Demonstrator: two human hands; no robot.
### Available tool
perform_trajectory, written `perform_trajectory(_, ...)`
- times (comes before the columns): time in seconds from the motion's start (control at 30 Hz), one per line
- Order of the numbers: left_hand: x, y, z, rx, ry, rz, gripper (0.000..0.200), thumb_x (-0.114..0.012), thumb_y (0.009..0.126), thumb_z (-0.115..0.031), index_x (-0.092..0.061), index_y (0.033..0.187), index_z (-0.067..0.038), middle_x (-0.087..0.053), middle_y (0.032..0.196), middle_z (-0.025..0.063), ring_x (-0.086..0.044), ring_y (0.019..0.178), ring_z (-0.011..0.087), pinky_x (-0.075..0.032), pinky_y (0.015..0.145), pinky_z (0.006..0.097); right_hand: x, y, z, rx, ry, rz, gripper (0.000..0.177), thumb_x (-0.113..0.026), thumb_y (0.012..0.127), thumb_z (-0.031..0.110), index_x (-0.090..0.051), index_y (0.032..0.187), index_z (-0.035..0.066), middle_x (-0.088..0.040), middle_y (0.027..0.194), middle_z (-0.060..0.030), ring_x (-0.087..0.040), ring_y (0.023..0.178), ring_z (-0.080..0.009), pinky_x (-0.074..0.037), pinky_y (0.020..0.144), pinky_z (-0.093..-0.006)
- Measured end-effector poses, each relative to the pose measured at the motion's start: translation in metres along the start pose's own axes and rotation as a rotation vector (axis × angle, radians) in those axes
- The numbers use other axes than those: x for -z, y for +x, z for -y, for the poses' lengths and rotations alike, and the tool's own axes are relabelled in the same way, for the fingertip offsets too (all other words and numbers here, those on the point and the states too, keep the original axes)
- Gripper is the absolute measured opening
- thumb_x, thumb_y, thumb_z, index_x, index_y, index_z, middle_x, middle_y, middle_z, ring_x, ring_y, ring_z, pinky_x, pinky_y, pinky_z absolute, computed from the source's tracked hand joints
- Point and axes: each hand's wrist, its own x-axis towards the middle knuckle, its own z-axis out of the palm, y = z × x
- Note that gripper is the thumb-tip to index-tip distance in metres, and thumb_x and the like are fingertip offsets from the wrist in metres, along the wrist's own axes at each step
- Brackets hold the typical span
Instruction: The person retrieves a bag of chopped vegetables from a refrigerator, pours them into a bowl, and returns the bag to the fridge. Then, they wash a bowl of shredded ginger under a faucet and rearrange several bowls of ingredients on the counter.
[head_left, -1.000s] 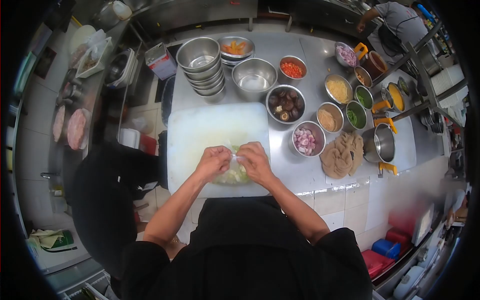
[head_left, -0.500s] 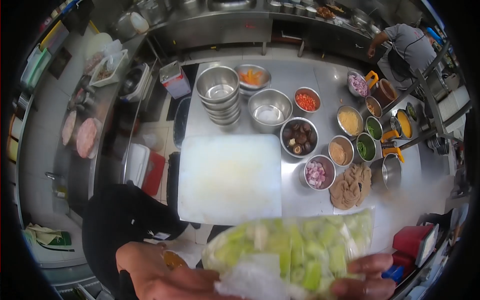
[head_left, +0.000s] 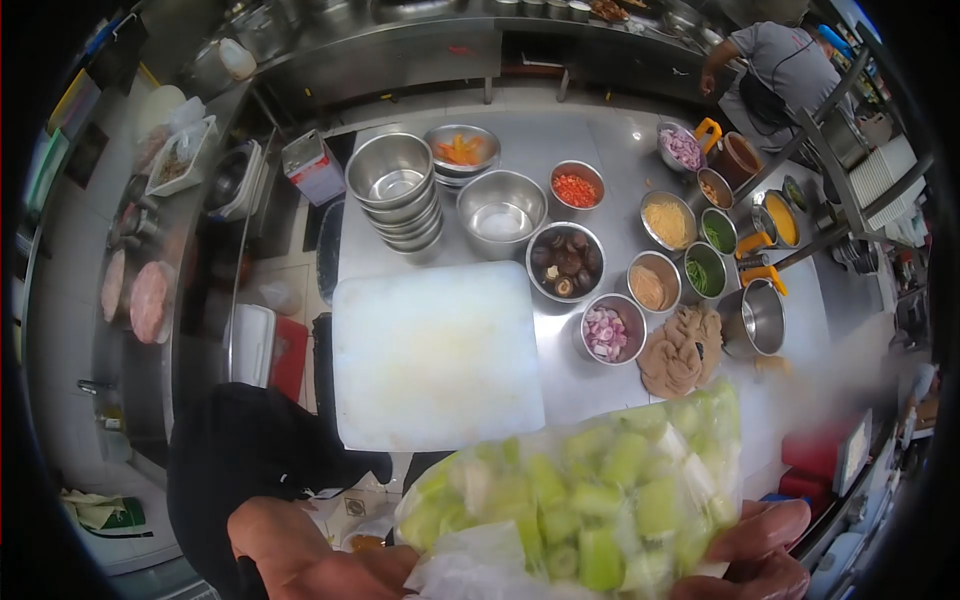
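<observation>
A clear plastic bag of chopped pale-green vegetable pieces (head_left: pixel 610 490) is held low in front of me, just past the near edge of the cutting board. My left hand (head_left: pixel 305 550) grips its left end by the gathered white plastic; the fingertips are hidden. At the lower right, my right hand (head_left: pixel 755 555) is closed round the other end of the bag, fingers curled against it. Beyond the bag lies the white cutting board (head_left: pixel 435 350), bare and faintly stained.
Stacked steel bowls (head_left: pixel 395 180) and a wide steel pot (head_left: pixel 502 212) stand behind the board. To the right are pots of mushrooms (head_left: pixel 565 265), chopped onion (head_left: pixel 607 335) and red chillies (head_left: pixel 577 187). A brown cloth (head_left: pixel 682 350) lies near them. A co-worker (head_left: pixel 785 75) stands at the far right.
The bag has come up slightly and its right end has risen, with both hands still on it. The view has shifted, so the table and board appear further left.
</observation>
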Motion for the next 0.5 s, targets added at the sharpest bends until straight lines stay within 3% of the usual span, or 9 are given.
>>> perform_trajectory(0.03, 0.003, 0.0, 0.004, -0.036, -0.025, 0.026, 0.022, -0.067, 0.077, 0.001, -0.063, 0.096, 0.011, -0.067, 0.088, 0.0159, -0.068, 0.082, 0.0198, -0.055, 0.072, 0.0263, -0.007, -0.003, 0.001, -0.026, -0.051, -0.155, 0.012, -0.068, 0.076, 0.04, -0.07, 0.086, 0.033, -0.056, 0.085, 0.0196, -0.044, 0.081, -0.0076, -0.033, 0.067, -0.0302)
perform_trajectory(0.07, 0.005, 0.0, 0.007, -0.07, -0.05, 0.05, 0.023, -0.068, 0.077, 0.0, -0.063, 0.096, 0.011, -0.068, 0.089, 0.0162, -0.068, 0.084, 0.02, -0.055, 0.073, 0.0263, 0.0, 0.0, -0.002, -0.026, -0.053, -0.151, 0.012, -0.068, 0.076, 0.04, -0.07, 0.086, 0.033, -0.056, 0.085, 0.0196, -0.044, 0.081, -0.0076, -0.033, 0.067, -0.0302)
perform_trajectory(0.13, 0.009, -0.001, 0.009, -0.134, -0.107, 0.092, 0.025, -0.069, 0.075, -0.001, -0.064, 0.096, 0.011, -0.068, 0.092, 0.0169, -0.068, 0.087, 0.0204, -0.055, 0.077, 0.0263, 0.02, 0.01, -0.009, 0.026, 0.103, 0.173, 0.013, -0.069, 0.074, 0.037, -0.07, 0.086, 0.032, -0.056, 0.085, 0.0197, -0.044, 0.084, -0.0085, -0.032, 0.067, -0.0305)
perform_trajectory(0.23, 0.004, -0.008, -0.011, -0.168, -0.043, 0.082, 0.023, -0.068, 0.077, -0.001, -0.064, 0.095, 0.011, -0.068, 0.094, 0.0176, -0.068, 0.088, 0.0197, -0.055, 0.077, 0.0261, 0.005, 0.008, -0.002, -0.082, 0.028, 0.016, 0.014, -0.071, 0.07, 0.032, -0.069, 0.083, 0.03, -0.056, 0.084, 0.0163, -0.046, 0.078, -0.0098, -0.032, 0.064, -0.031)
perform_trajectory(0.3, -0.003, -0.016, -0.016, -0.184, 0.062, 0.048, 0.019, -0.065, 0.079, -0.001, -0.064, 0.094, 0.011, -0.068, 0.095, 0.0179, -0.068, 0.088, 0.0187, -0.055, 0.076, 0.0259, 0.016, 0.01, -0.014, -0.077, 0.153, 0.093, 0.015, -0.073, 0.068, 0.029, -0.069, 0.082, 0.028, -0.057, 0.082, 0.0122, -0.046, 0.072, -0.0103, -0.032, 0.063, -0.0312)
perform_trajectory(0.37, -0.013, -0.008, 0.002, -0.119, -0.065, -0.071, 0.01, -0.063, 0.08, 0.0, -0.062, 0.087, 0.007, -0.067, 0.087, 0.0139, -0.067, 0.079, 0.0154, -0.053, 0.067, 0.0233, 0.024, 0.008, -0.012, -0.087, 0.273, 0.166, 0.016, -0.075, 0.066, 0.027, -0.068, 0.081, 0.025, -0.057, 0.079, 0.0081, -0.047, 0.066, -0.0109, -0.032, 0.062, -0.0313)
perform_trajectory(0.47, -0.021, 0.004, 0.021, -0.006, -0.249, -0.216, 0.006, -0.058, 0.081, 0.002, -0.061, 0.075, 0.003, -0.065, 0.076, 0.008, -0.065, 0.065, 0.0105, -0.049, 0.054, 0.0194, 0.022, 0.015, 0.008, -0.488, 0.23, 0.136, 0.026, -0.081, 0.059, 0.02, -0.067, 0.081, 0.016, -0.057, 0.07, -0.0031, -0.045, 0.054, -0.0127, -0.033, 0.062, -0.0307)
perform_trajectory(0.5, -0.02, 0.005, 0.023, 0.026, -0.276, -0.232, 0.006, -0.058, 0.082, 0.001, -0.061, 0.077, 0.003, -0.065, 0.078, 0.0078, -0.064, 0.067, 0.0105, -0.049, 0.056, 0.0194, 0.025, 0.016, 0.002, -0.487, 0.227, 0.133, 0.026, -0.081, 0.059, 0.02, -0.067, 0.081, 0.016, -0.057, 0.07, -0.0031, -0.045, 0.054, -0.0127, -0.033, 0.062, -0.0307)
